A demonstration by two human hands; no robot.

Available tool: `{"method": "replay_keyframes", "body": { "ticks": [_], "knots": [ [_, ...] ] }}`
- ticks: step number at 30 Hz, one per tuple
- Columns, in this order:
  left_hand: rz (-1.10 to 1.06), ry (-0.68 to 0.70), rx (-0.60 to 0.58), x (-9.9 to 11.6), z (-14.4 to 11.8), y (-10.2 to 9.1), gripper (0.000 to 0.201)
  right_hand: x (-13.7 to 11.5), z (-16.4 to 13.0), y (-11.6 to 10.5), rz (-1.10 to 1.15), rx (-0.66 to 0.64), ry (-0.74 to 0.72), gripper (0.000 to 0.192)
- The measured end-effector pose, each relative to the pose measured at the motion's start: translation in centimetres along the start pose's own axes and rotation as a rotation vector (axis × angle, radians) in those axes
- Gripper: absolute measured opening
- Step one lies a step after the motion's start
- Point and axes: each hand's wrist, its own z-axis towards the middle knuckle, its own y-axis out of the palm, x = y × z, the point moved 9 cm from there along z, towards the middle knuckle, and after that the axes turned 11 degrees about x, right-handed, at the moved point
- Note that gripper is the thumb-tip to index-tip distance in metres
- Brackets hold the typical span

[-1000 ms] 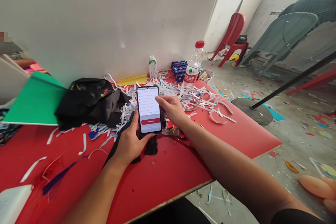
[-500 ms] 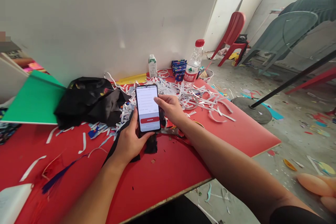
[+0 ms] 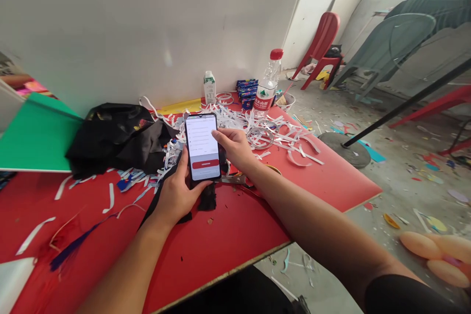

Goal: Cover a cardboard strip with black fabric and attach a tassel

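A smartphone (image 3: pixel 201 143) with a lit white screen and a red button stands tilted toward me above the red table (image 3: pixel 235 235). My left hand (image 3: pixel 178 194) is closed around its left edge and lower corner, thumb along the bottom. My right hand (image 3: pixel 235 148) grips the upper right edge, its thumb on the screen's border and its fingers mostly hidden behind. Scissors (image 3: pixel 239 180) lie under my right wrist, partly covered by it. Shredded white paper strips (image 3: pixel 235 120) are heaped behind the phone. Black cloth (image 3: pixel 117 132) lies to the left, with a small black scrap (image 3: pixel 207 198) below the phone.
Along the back stand a red-capped water bottle (image 3: pixel 265 89), a small white bottle (image 3: pixel 209 87) and blue packets (image 3: pixel 246 92). A green board (image 3: pixel 35 135) leans at left. Right of the table are a pole base (image 3: pixel 344 149), chairs, peach balloons (image 3: pixel 423 245) and floor scraps.
The view has shifted slightly right and down, so the table and its things appear a little further left and higher. Both hands keep the same hold on the smartphone.
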Motion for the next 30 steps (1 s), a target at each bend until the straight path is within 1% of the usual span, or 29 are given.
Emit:
{"method": "replay_keyframes", "body": {
  "ticks": [10, 15, 21, 26, 28, 30],
  "knots": [
    [0.015, 0.006, 0.001, 0.0, 0.1, 0.0, 0.116, 0.7, 0.0, 0.1, 0.004, -0.022, 0.033, 0.052],
    [0.007, -0.010, -0.009, -0.1, 0.1, 0.1, 0.119, 0.7, -0.1, 0.1, 0.003, -0.039, 0.030, 0.047],
    [-0.044, -0.084, 0.007, -0.5, 0.0, 0.0, 0.121, 0.5, -0.4, 0.8, 0.019, -0.143, 0.038, 0.044],
    [-0.157, -0.126, -0.008, -0.8, -0.1, 0.2, 0.121, 0.5, -0.8, 2.1, 0.094, -0.301, 0.052, 0.059],
    [-0.162, -0.129, -0.007, -0.8, -0.1, 0.2, 0.121, 0.5, -0.8, 2.2, 0.108, -0.316, 0.051, 0.061],
    [-0.168, -0.127, -0.009, -0.7, 0.0, 0.2, 0.121, 0.6, -0.9, 2.1, 0.108, -0.314, 0.063, 0.059]
  ]
}}
